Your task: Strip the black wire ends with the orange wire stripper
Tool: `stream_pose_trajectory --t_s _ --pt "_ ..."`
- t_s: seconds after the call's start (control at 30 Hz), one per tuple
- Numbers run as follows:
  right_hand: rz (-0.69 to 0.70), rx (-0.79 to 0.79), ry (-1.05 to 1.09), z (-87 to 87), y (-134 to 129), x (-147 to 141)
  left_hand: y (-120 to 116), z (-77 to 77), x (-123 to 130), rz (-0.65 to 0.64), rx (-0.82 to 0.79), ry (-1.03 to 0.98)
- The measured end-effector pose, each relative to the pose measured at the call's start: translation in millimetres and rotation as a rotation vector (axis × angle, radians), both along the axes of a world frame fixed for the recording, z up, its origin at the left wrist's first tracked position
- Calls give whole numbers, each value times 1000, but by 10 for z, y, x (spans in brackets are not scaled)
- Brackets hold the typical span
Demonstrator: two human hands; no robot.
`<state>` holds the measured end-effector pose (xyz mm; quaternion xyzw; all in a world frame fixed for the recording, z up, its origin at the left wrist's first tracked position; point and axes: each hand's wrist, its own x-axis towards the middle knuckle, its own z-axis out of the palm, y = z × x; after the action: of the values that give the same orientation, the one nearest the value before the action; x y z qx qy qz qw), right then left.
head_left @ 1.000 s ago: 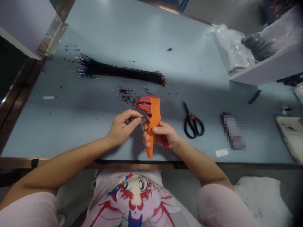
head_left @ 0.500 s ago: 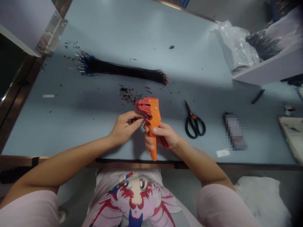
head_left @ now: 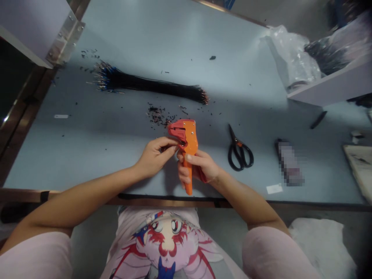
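Pale blue workbench (head_left: 87, 143), black wire bundle (head_left: 151, 87) across upper middle, dark clippings (head_left: 157, 116) below it. Orange wire stripper (head_left: 189, 135) stands upright at lower centre, red jaws facing left, right hand (head_left: 201, 166) curled closed round handle. Left hand (head_left: 152, 159) pinches thin wire (head_left: 180, 143), mostly hidden, at jaws. Risk: loose pinch could let wire slip out.

A pale blue table (head_left: 145, 42) carried a long bundle of black wires (head_left: 148, 85), with small dark scraps (head_left: 157, 116) scattered below it. Scissors (head_left: 240, 153) lay off to the right (black handles, blades pointing away).
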<state>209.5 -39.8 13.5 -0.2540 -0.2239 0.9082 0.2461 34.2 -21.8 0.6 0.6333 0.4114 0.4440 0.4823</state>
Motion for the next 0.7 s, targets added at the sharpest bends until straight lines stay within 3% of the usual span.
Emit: stream_pose_trajectory --t_s 0.4,0.7 --pt "-26 -9 -16 -29 23 -51 19 37 10 -17 -143 3" --pt "-6 -70 -47 -129 87 -118 72 -49 9 -5 -248 69"
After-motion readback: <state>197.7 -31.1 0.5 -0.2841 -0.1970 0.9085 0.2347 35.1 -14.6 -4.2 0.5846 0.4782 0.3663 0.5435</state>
